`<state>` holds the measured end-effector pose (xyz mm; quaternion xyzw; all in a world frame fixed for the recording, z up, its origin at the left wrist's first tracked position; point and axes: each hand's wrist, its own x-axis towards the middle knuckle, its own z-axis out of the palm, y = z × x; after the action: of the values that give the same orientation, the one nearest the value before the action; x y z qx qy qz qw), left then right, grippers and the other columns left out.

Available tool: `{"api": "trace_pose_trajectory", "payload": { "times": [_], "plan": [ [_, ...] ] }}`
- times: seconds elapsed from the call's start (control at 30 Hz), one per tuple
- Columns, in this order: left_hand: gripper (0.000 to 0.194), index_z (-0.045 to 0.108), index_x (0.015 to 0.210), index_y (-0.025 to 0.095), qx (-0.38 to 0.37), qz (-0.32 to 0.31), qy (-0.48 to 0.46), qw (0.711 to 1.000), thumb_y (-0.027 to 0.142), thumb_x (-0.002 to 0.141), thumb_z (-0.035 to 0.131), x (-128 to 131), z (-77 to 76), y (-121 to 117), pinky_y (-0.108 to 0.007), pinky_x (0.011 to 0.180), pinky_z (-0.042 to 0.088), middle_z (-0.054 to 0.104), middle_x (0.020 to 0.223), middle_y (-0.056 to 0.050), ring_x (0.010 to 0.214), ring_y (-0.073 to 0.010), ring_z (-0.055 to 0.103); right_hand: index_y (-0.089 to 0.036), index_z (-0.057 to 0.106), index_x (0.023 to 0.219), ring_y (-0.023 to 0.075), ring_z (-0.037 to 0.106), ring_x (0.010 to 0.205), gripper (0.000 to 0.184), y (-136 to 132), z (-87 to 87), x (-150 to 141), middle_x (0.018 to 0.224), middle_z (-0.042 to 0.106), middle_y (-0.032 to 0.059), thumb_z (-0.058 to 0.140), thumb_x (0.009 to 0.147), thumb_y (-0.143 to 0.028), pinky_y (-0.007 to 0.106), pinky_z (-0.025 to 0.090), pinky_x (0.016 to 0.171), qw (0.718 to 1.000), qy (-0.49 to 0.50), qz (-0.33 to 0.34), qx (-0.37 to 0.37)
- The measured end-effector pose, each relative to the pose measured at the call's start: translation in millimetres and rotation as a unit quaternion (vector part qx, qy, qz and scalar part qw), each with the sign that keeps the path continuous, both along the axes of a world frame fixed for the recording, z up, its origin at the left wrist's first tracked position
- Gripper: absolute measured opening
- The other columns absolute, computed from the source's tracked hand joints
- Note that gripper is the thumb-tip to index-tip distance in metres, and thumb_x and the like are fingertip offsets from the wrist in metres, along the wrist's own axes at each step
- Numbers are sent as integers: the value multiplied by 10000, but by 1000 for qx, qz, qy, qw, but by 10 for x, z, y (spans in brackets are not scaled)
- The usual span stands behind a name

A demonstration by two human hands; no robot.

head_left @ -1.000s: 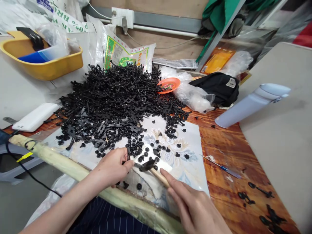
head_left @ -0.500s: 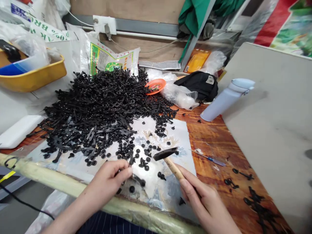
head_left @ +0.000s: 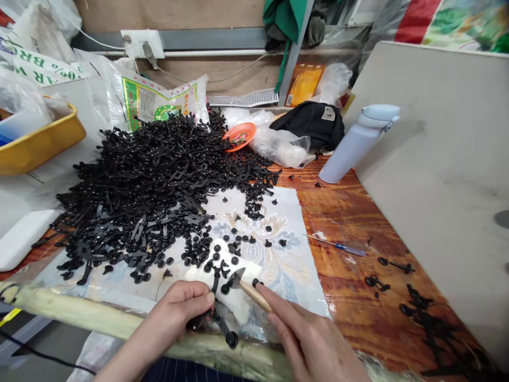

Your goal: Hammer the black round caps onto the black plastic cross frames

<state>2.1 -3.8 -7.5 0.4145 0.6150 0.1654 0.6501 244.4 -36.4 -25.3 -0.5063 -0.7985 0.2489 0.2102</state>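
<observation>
My left hand (head_left: 178,305) is closed in a pinch on black rubber-like strips with round button ends (head_left: 230,338), which stick out beyond its fingertips. My right hand (head_left: 306,331) grips the wooden handle of a small hammer (head_left: 256,296). The hammer's dark head is low over the sheet, beside a round black piece (head_left: 225,289) near my left fingertips; I cannot tell whether they touch. Close to my right index finger is another small black piece (head_left: 255,282). Beyond both hands rises a large pile of similar black strips (head_left: 155,175).
A patterned sheet (head_left: 286,254) covers part of the wooden table. On the right are a thin blue-handled tool (head_left: 344,248), loose black parts (head_left: 423,323) and a pale blue bottle (head_left: 356,146). An orange dish (head_left: 240,137) leans against the pile; a yellow bin (head_left: 43,148) stands left.
My right hand has brought the hammer down and left, toward my left hand. The strips in my left hand now hang nearer the table edge. The camera view has shifted slightly.
</observation>
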Motion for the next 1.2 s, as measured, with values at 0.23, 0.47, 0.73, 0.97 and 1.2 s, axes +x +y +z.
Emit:
{"api": "trace_pose_trajectory", "payload": {
  "times": [0.23,0.47,0.73,0.97,1.2],
  "plan": [
    [379,512,585,170,-20,-14,-9,1000,512,724,596,-81,115,23,-217,387,146,434,520,39,444,-77,276,-253,444,1401,234,723,726,459,21,15,56,1055,718,77,298,966,-266,379,607,651,999,-22,-32,-28],
    [341,511,581,177,-24,-36,8,999,471,730,599,-48,201,17,-219,397,144,424,538,37,480,-91,280,-272,500,1353,235,719,686,452,29,74,-4,935,740,62,314,943,-237,362,587,604,998,3,-62,-27],
    [359,523,597,169,-35,-79,21,996,494,735,584,-1,196,38,-224,408,143,405,521,43,472,-87,277,-222,515,1336,248,706,672,438,11,54,3,904,735,92,300,958,-271,375,565,564,997,22,-75,-29],
    [381,526,602,164,-42,-95,39,994,518,731,590,7,188,65,-221,408,146,449,542,29,477,-87,296,-228,508,1331,255,699,723,426,3,49,3,887,724,87,284,972,-276,394,546,609,996,26,-74,-39],
    [410,508,603,174,-31,-114,21,993,552,741,588,-67,132,51,-220,400,155,413,533,44,469,-83,268,-266,495,1337,255,689,708,416,5,60,10,857,717,77,296,974,-304,390,527,606,995,20,-77,-52]
  ]
}}
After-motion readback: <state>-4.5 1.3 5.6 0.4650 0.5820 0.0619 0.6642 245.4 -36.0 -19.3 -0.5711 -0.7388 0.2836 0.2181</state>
